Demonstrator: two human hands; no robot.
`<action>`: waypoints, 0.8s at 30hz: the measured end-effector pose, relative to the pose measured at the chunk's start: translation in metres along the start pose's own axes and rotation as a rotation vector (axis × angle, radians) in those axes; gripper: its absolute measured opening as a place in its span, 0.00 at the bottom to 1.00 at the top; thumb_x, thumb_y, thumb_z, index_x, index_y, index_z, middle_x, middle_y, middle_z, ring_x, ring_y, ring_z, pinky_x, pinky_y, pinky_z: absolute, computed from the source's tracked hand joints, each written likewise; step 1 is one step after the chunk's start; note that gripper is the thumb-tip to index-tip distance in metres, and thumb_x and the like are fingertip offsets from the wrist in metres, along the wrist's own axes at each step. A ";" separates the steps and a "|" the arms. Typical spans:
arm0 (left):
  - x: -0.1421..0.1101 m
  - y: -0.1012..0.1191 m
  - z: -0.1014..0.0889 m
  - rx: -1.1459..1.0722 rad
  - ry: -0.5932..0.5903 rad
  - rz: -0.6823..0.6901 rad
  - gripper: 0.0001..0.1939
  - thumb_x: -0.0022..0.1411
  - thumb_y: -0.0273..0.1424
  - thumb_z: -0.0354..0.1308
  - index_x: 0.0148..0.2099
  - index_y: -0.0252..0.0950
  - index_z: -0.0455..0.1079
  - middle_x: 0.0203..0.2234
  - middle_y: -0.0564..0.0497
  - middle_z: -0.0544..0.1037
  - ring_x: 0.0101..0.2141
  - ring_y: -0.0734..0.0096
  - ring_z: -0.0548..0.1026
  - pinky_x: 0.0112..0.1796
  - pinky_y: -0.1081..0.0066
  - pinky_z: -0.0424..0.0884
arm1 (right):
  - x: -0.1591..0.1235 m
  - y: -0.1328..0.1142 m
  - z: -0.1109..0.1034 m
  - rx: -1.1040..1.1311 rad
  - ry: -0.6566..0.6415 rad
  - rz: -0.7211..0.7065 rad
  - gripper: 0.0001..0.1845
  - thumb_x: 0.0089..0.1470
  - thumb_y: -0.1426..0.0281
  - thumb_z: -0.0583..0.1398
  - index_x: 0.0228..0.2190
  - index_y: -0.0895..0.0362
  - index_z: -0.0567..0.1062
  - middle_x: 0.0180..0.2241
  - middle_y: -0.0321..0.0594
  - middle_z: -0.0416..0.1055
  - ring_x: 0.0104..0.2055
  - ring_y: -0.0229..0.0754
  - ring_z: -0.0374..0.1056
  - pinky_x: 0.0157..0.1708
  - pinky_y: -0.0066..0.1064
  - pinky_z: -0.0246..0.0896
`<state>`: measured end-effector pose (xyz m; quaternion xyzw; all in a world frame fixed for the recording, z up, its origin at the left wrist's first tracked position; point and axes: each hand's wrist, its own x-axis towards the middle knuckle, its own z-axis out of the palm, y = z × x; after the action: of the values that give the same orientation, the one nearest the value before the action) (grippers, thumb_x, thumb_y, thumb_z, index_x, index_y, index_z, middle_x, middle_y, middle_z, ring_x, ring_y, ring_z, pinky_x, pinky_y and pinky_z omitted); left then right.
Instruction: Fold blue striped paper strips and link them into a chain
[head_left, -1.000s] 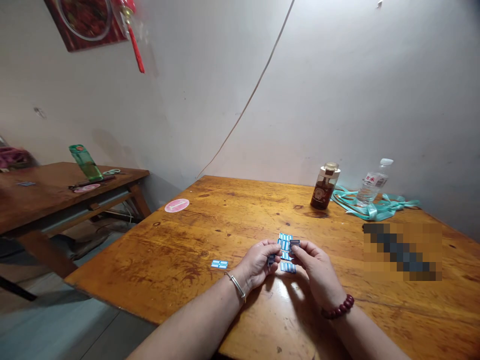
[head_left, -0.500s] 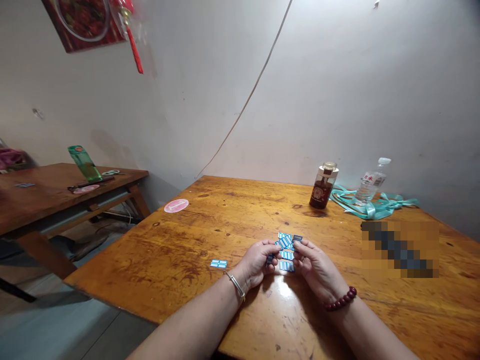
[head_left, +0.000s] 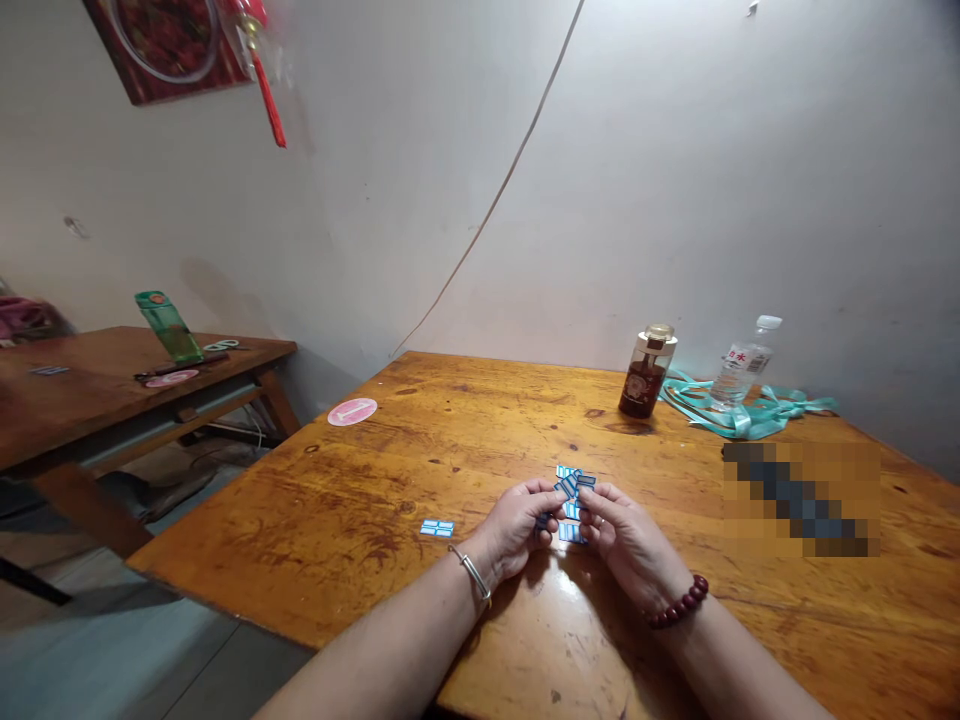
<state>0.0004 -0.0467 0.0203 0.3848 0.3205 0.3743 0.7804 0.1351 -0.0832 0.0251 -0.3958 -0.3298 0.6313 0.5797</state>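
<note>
My left hand (head_left: 516,528) and my right hand (head_left: 628,535) are close together above the wooden table (head_left: 300,510). Between them stands a small bunch of blue-and-white striped labels (head_left: 570,487), partly hidden by my fingers. My left fingers pinch a small dark piece (head_left: 544,520) at the lower edge of the bunch. My right fingertips hold a dark-edged label piece (head_left: 585,481). Another striped label (head_left: 571,532) lies on the table just beneath my hands. A separate blue-and-white label (head_left: 437,527) lies to the left of my left hand.
A brown-filled bottle (head_left: 645,376), a water bottle (head_left: 739,370) and a teal ribbon (head_left: 750,421) stand at the far right. A pixelated patch (head_left: 801,498) covers part of the table. A pink round disc (head_left: 352,411) lies at the far left. A second table (head_left: 82,395) holds a green bottle (head_left: 169,328).
My right hand has moved inward toward my left, bringing the dark-edged piece closer to the labels. The striped labels now look more tightly bunched between my fingers.
</note>
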 end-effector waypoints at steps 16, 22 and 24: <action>0.000 0.013 -0.006 -0.003 0.000 0.027 0.12 0.45 0.31 0.59 0.33 0.32 0.64 0.31 0.49 0.70 0.17 0.89 0.60 0.13 0.85 0.46 | 0.006 -0.017 -0.015 -0.163 0.164 -0.142 0.11 0.37 0.67 0.63 0.23 0.58 0.67 0.19 0.30 0.62 0.18 0.29 0.57 0.18 0.22 0.52; -0.008 0.011 0.005 0.150 -0.089 0.042 0.10 0.45 0.32 0.59 0.28 0.30 0.65 0.17 0.55 0.64 0.15 0.86 0.59 0.14 0.83 0.46 | 0.003 -0.004 -0.005 -0.458 -0.007 -0.189 0.12 0.42 0.66 0.60 0.30 0.58 0.65 0.19 0.30 0.62 0.19 0.30 0.57 0.18 0.22 0.52; -0.009 0.010 0.006 0.213 -0.065 0.047 0.10 0.44 0.32 0.59 0.27 0.30 0.65 0.15 0.56 0.63 0.15 0.86 0.58 0.14 0.82 0.46 | 0.003 0.001 -0.005 -0.538 -0.037 -0.246 0.11 0.43 0.66 0.59 0.30 0.58 0.65 0.19 0.29 0.60 0.20 0.30 0.56 0.19 0.22 0.51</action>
<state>-0.0032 -0.0520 0.0337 0.4850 0.3241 0.3436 0.7360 0.1389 -0.0803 0.0211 -0.4808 -0.5412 0.4531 0.5202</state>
